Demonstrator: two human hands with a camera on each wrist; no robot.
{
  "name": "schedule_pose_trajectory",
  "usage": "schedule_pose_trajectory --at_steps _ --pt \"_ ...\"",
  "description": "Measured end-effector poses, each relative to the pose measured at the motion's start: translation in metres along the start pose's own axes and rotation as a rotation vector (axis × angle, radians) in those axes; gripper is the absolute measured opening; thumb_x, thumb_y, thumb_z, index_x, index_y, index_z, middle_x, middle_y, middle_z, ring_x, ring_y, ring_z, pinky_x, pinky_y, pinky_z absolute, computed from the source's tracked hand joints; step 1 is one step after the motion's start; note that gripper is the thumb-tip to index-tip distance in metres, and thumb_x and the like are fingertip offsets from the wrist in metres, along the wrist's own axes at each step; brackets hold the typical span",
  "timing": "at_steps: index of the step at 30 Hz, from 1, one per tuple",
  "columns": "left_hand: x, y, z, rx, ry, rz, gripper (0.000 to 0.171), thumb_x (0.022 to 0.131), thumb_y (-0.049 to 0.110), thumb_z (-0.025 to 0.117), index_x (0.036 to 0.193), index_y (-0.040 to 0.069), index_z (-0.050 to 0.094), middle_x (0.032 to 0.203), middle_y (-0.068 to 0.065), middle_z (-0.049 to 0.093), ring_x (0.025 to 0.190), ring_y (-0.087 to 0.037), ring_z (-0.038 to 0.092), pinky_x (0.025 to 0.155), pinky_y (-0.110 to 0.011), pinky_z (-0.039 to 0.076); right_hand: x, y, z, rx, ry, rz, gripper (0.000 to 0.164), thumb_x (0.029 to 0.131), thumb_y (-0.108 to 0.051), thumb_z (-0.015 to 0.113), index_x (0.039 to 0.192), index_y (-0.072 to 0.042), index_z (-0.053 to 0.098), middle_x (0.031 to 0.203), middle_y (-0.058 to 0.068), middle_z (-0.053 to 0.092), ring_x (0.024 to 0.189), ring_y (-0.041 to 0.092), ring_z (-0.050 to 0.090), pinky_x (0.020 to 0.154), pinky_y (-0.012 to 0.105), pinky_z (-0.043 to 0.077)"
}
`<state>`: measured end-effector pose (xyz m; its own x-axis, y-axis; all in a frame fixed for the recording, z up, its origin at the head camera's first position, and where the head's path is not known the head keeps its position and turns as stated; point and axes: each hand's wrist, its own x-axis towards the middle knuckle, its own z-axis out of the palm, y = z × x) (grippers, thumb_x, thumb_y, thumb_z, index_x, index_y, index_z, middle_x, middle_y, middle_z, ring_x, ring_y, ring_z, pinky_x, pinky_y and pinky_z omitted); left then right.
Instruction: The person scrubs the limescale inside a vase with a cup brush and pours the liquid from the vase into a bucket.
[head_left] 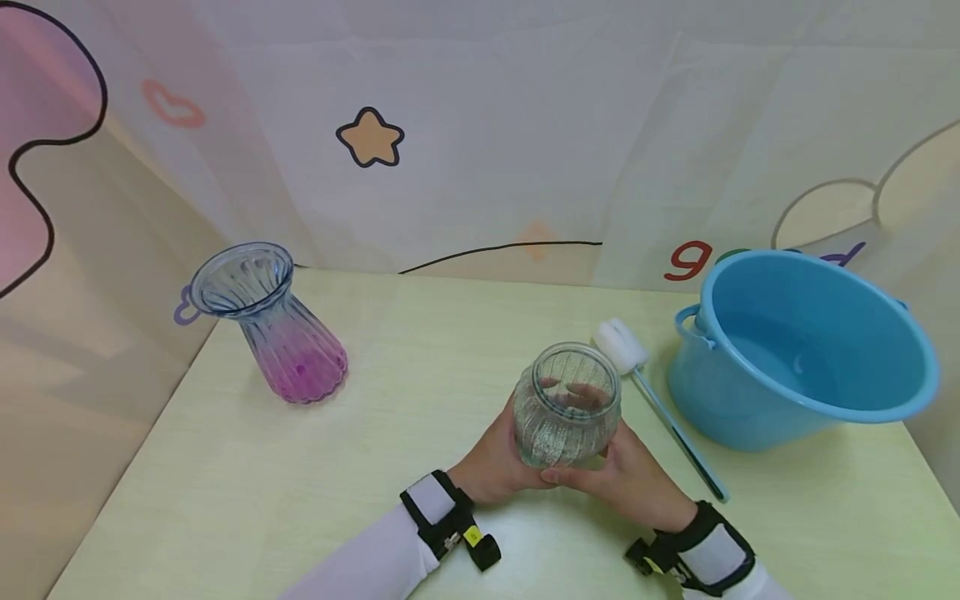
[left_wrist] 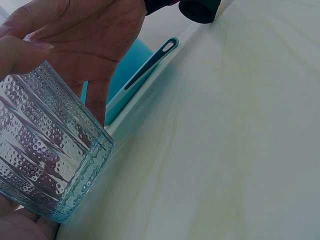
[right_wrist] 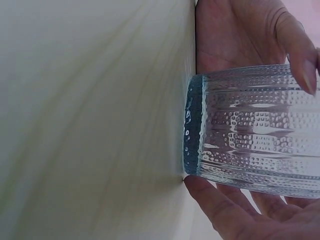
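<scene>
A clear ribbed glass jar (head_left: pixel 567 406) with a dotted texture and a round open mouth is held between both hands. My left hand (head_left: pixel 497 454) grips its left side, and my right hand (head_left: pixel 637 477) grips its right side, with the thumb across the front. In the right wrist view, the base of the jar (right_wrist: pixel 192 125) is very close to the table; whether it touches cannot be told. Some fingers are hidden behind the glass. Just right of the jar lies a sponge brush (head_left: pixel 624 346) with a white head and a long blue handle.
A blue bucket (head_left: pixel 720 400) stands at the right of the pale table (head_left: pixel 420 350). Toward the back left is a fluted glass vase (head_left: pixel 296 350), blue above and pink below. Behind the table hangs a printed cloth (head_left: pixel 487 125).
</scene>
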<state>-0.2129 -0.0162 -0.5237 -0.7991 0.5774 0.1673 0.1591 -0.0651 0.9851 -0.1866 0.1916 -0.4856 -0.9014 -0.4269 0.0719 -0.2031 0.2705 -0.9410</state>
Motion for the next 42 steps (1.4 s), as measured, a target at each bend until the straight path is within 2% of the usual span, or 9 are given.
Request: schedule_pose_trajectory --at_steps 6,9,13,15,19,25,30,35,42 --pt "0.001 0.0 0.0 0.005 -0.001 0.015 0.11 0.075 -0.001 0.086 0.16 0.025 0.021 0.156 -0.004 0.045 0.142 -0.021 0.048 0.121 -0.037 0.039 0.0 0.0 0.0 0.017 0.016 -0.008 0.092 0.085 -0.016 0.087 0.156 -0.019 0.028 0.16 0.005 0.044 0.144 0.013 0.047 0.113 0.033 0.043" --pt "0.0 0.0 -0.001 -0.005 0.002 0.033 0.11 0.075 -0.001 0.086 0.16 0.021 0.02 0.155 -0.006 0.045 0.142 -0.021 0.048 0.12 -0.037 0.039 0.0 0.0 0.003 0.026 0.029 -0.008 0.093 0.084 -0.015 0.087 0.156 -0.018 0.028 0.159 0.006 0.045 0.142 0.013 0.049 0.111 0.038 0.047" --pt "-0.001 0.001 -0.001 -0.001 0.014 0.05 0.114 0.073 0.0 0.086 0.162 0.019 0.018 0.156 -0.007 0.045 0.142 -0.022 0.047 0.12 -0.037 0.039 0.001 -0.003 0.006 0.043 0.048 0.0 0.096 0.082 -0.015 0.088 0.157 -0.013 0.027 0.157 0.009 0.046 0.141 0.028 0.05 0.108 0.055 0.049" --pt "0.0 0.003 0.001 0.005 0.02 0.053 0.117 0.071 -0.001 0.086 0.163 0.022 0.016 0.156 -0.006 0.045 0.142 -0.023 0.048 0.12 -0.038 0.039 0.001 -0.005 0.006 0.041 0.063 0.009 0.098 0.081 -0.015 0.089 0.157 -0.012 0.027 0.156 0.01 0.046 0.14 0.033 0.05 0.106 0.056 0.049" --pt "0.002 0.01 0.004 0.041 0.036 0.047 0.12 0.071 -0.001 0.086 0.163 0.023 0.014 0.156 -0.003 0.044 0.142 -0.023 0.048 0.121 -0.04 0.039 0.0 -0.012 0.003 0.032 0.105 0.01 0.103 0.078 -0.014 0.091 0.158 -0.014 0.026 0.155 0.008 0.046 0.138 0.032 0.051 0.104 0.047 0.052" --pt "0.008 0.028 0.011 0.173 0.081 0.053 0.108 0.073 0.005 0.088 0.157 0.024 0.023 0.154 -0.003 0.048 0.137 -0.021 0.053 0.117 -0.04 0.044 -0.002 -0.027 -0.008 0.031 0.174 -0.02 0.105 0.078 -0.009 0.09 0.159 -0.02 0.025 0.155 0.004 0.048 0.134 0.012 0.053 0.101 0.029 0.052" --pt "0.015 0.046 0.018 0.247 0.086 0.067 0.11 0.074 0.011 0.09 0.157 0.032 0.021 0.152 0.0 0.049 0.135 -0.018 0.054 0.114 -0.039 0.047 -0.006 -0.041 -0.019 0.094 0.197 -0.058 0.098 0.081 -0.003 0.086 0.158 -0.017 0.026 0.153 0.004 0.049 0.134 0.013 0.055 0.099 0.028 0.055" --pt "0.021 0.061 0.029 0.303 0.098 0.118 0.116 0.074 0.016 0.091 0.16 0.035 0.015 0.153 0.002 0.048 0.135 -0.016 0.054 0.114 -0.038 0.047 -0.014 -0.052 -0.029 0.119 0.224 -0.111 0.089 0.082 0.005 0.082 0.154 -0.016 0.034 0.148 0.001 0.052 0.132 0.012 0.055 0.1 0.023 0.054" --pt "0.03 0.072 0.046 0.411 0.155 0.19 0.12 0.074 0.022 0.093 0.162 0.033 0.012 0.154 0.001 0.045 0.133 -0.017 0.055 0.11 -0.038 0.051 -0.025 -0.058 -0.044 0.216 0.274 -0.065 0.073 0.087 0.008 0.072 0.147 -0.019 0.04 0.14 -0.006 0.056 0.125 0.008 0.057 0.099 0.017 0.051"
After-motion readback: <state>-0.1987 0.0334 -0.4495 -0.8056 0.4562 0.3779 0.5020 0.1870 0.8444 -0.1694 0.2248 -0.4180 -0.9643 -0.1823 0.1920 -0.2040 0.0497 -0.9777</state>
